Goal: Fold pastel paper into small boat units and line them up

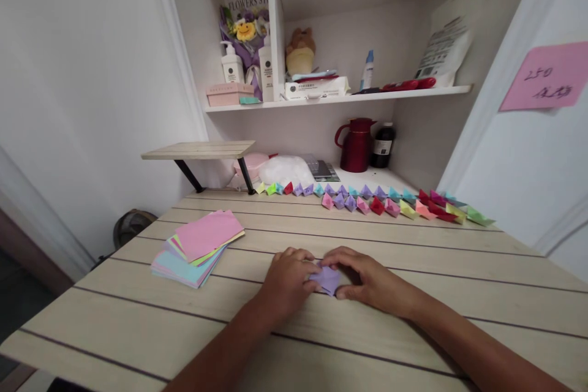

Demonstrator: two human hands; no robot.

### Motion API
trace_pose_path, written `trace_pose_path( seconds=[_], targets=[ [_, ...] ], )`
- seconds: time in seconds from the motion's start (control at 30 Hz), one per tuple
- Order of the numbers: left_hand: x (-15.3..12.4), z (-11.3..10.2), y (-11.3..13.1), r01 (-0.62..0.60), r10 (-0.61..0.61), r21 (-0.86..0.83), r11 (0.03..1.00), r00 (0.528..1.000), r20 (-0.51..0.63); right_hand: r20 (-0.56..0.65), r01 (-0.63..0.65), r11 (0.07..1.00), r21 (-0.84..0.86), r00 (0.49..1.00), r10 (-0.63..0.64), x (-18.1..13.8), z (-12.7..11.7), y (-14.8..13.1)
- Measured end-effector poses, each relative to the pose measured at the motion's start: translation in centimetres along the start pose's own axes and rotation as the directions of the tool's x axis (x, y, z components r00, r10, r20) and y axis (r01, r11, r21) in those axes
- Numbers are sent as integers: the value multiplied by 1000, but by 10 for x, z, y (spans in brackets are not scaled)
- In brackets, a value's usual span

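Both hands, left [287,278] and right [367,278], pinched shut on small folded lilac paper piece [327,280], flat on pale wooden slatted worktop [413,343], right of fanned pastel paper stack [197,246]. Best pressing creases firmly, edges aligned.

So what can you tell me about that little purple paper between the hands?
The purple paper is small, lilac and already folded, with a pointed lower corner. It lies flat on the wooden table, near its front edge. The left hand and the right hand press on it from either side, fingers covering much of it, so its exact shape stays partly hidden.
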State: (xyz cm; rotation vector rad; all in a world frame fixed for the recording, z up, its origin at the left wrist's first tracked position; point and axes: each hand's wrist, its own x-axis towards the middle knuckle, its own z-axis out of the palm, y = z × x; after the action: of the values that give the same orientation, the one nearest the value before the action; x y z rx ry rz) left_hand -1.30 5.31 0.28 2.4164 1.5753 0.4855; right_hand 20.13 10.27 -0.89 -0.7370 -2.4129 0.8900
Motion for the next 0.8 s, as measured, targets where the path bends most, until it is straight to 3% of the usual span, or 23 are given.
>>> trace_pose_path(
  seconds=[0.13, 0.43, 0.63, 0.8],
  targets=[
    [6, 1, -1, 54, -52, -86, 995, 998, 22, 9, 0, 1000, 15, 1000, 0, 1, 0, 3],
    [6, 7, -4, 165, -205, -366, 916, 976, -72, -75, 23, 1000, -11, 997, -23, 1, 2, 3],
    [11, 19, -2, 163, -222, -307, 938, 960, -168, -209, -96, 986, -137, 976, 67, 7, 14, -1],
    [15, 31, -1, 188, -246, -235, 954, 937, -249, -245, -178, 933, -314, 964, 101, 9, 18, -3]
  ],
)
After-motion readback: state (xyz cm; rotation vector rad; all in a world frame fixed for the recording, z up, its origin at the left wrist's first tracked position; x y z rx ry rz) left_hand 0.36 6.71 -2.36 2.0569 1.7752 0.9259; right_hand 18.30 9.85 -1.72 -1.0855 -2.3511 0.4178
